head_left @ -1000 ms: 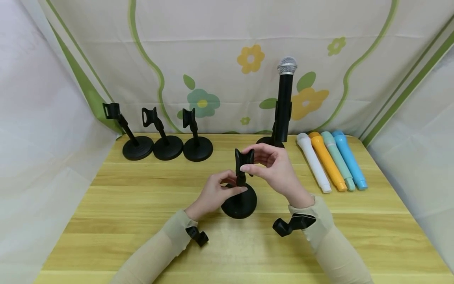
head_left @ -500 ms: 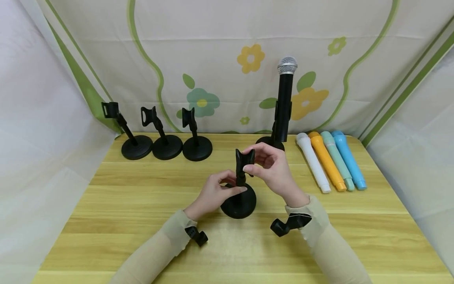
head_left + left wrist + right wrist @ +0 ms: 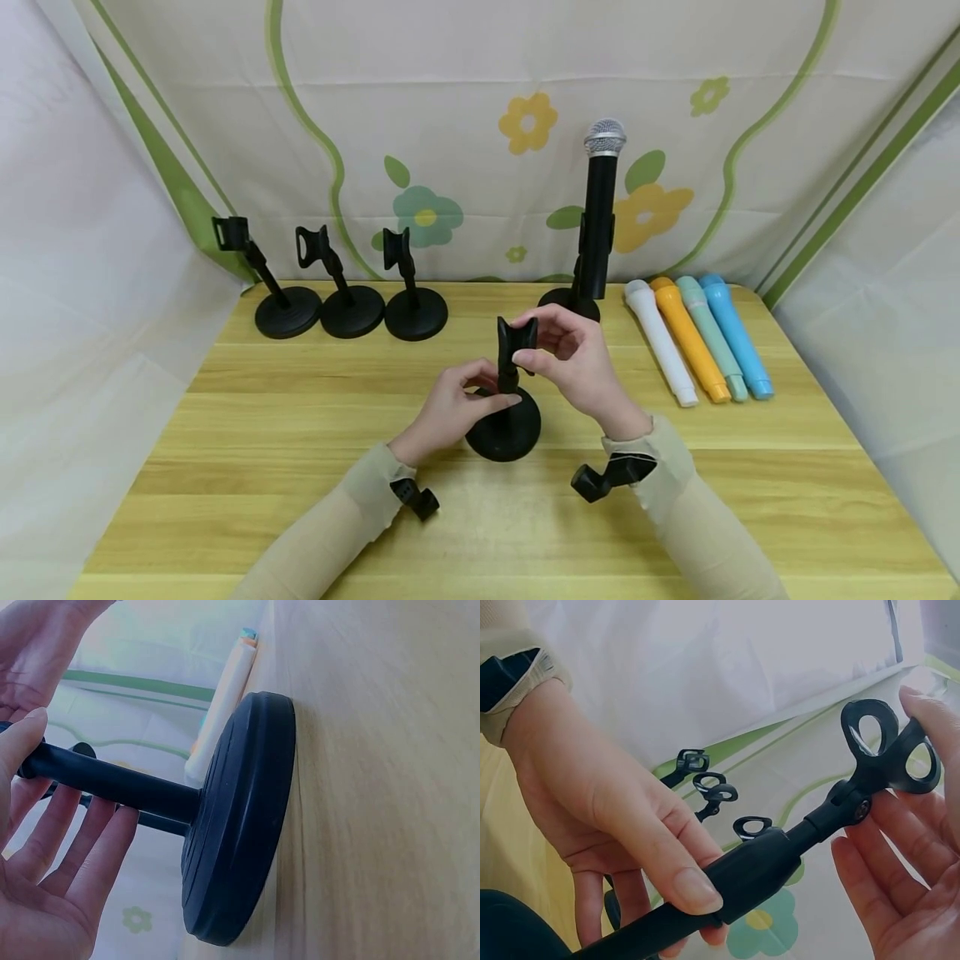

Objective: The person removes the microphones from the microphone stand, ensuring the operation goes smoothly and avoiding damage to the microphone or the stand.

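A black desktop microphone stand (image 3: 504,429) with a round base stands upright on the table in front of me. My left hand (image 3: 453,408) grips its post, thumb on the near side and fingers behind, as the left wrist view also shows. At the top, my right hand (image 3: 581,362) pinches the stand's clip (image 3: 889,750) between thumb and fingers. The clip holds no microphone. Behind my right hand, a black microphone (image 3: 600,217) with a silver mesh head sits tilted in the clip of another stand, whose base (image 3: 558,298) is partly hidden.
Three more black stands (image 3: 416,312) with vacant clips stand in a row at the back left. White (image 3: 660,342), orange (image 3: 690,337), mint (image 3: 712,337) and blue (image 3: 738,333) microphones lie side by side at the right. A flowered cloth (image 3: 480,125) hangs behind the table.
Both hands keep their hold on the stand. The right forearm has shifted very slightly left, and the whole head view has drifted a little.
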Tool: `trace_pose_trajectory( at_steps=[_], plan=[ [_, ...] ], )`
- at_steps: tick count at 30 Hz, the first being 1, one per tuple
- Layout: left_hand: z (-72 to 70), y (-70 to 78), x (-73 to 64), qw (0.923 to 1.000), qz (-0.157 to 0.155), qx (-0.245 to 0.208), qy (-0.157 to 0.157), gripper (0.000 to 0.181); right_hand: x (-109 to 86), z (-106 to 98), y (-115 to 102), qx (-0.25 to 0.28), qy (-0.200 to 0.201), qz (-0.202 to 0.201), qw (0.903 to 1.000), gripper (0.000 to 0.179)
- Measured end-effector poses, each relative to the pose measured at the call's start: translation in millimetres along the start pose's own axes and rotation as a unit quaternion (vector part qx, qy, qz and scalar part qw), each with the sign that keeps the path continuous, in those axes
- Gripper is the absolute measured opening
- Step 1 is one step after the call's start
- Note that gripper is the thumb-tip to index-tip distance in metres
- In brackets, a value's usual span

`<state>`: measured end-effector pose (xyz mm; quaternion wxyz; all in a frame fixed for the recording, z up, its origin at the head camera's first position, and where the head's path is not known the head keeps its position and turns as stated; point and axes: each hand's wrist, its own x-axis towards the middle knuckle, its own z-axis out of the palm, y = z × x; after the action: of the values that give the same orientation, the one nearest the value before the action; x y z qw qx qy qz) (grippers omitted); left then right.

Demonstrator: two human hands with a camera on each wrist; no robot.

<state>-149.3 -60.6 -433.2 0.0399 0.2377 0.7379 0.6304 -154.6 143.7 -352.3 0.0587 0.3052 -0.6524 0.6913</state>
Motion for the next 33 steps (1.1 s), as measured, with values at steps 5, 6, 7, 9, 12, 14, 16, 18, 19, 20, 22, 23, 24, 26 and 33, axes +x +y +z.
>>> trace_pose_trajectory(
  at_steps=[5, 6, 7, 9, 12, 14, 16, 18, 19, 20, 22, 23, 24, 26, 33],
  plan=[
    [-0.1, 0.3, -0.4, 1.0, 0.001, 0.001, 0.0, 0.015, -2.5, -0.4, 2.9, -0.008, -0.001, 0.003, 1.0, 0.05],
    [0.0, 0.2, -0.4, 1.0, 0.002, 0.001, 0.001, 0.015, -3.2, -0.6, 3.9, -0.009, -0.001, 0.004, 1.0, 0.05],
    [-0.1, 0.3, -0.4, 1.0, 0.003, 0.0, 0.0, 0.015, -4.0, -0.9, 5.0, -0.01, -0.002, 0.005, 0.9999, 0.05],
    [-0.1, 0.1, -0.5, 1.0, 0.005, -0.002, -0.001, 0.015, -5.5, -1.2, 7.0, -0.011, -0.005, 0.007, 0.9999, 0.049],
    [0.0, -0.7, -0.5, 0.9999, 0.006, -0.008, -0.003, 0.015, -7.1, -1.5, 9.7, -0.013, -0.008, 0.006, 0.9999, 0.049],
    [0.2, -1.2, -0.5, 0.9999, 0.005, -0.011, -0.002, 0.015, -7.8, -1.4, 10.9, -0.013, -0.009, 0.004, 0.9999, 0.049],
    [0.5, -1.5, -0.6, 0.9999, 0.003, -0.011, 0.0, 0.015, -8.2, -1.2, 11.6, -0.014, -0.01, 0.003, 0.9998, 0.048],
    [0.9, -1.6, -0.7, 0.9999, -0.001, -0.011, 0.002, 0.016, -8.3, -1.0, 11.6, -0.014, -0.011, 0.002, 0.9998, 0.048],
    [1.2, -1.3, -0.9, 0.9999, -0.003, -0.011, 0.003, 0.016, -8.4, -0.8, 11.5, -0.014, -0.011, 0.002, 0.9998, 0.049],
    [1.5, -0.7, -1.0, 0.9999, -0.006, -0.01, 0.003, 0.017, -8.4, -0.7, 11.4, -0.014, -0.012, 0.002, 0.9998, 0.049],
    [1.7, 5.9, -1.7, 0.9999, -0.012, -0.007, 0.004, 0.016, -8.6, -0.6, 11.0, -0.015, -0.012, 0.001, 0.9998, 0.05],
    [1.8, 9.5, -2.1, 0.9999, -0.011, -0.007, 0.004, 0.016, -8.7, -0.6, 10.9, -0.016, -0.012, 0.002, 0.9998, 0.05],
    [1.7, 14.1, -2.8, 0.9999, -0.01, -0.007, 0.004, 0.015, -8.8, -0.6, 11.0, -0.017, -0.011, 0.002, 0.9998, 0.051],
    [1.6, 14.1, -2.6, 0.9999, -0.01, -0.005, 0.004, 0.015, -9.1, -0.5, 10.8, -0.017, -0.012, 0.004, 0.9998, 0.051],
    [0.2, -1.1, -0.6, 1.0, 0.006, 0.001, 0.0, 0.014, -9.3, 0.5, 10.2, -0.016, -0.013, 0.0, 0.9998, 0.05]
  ],
)
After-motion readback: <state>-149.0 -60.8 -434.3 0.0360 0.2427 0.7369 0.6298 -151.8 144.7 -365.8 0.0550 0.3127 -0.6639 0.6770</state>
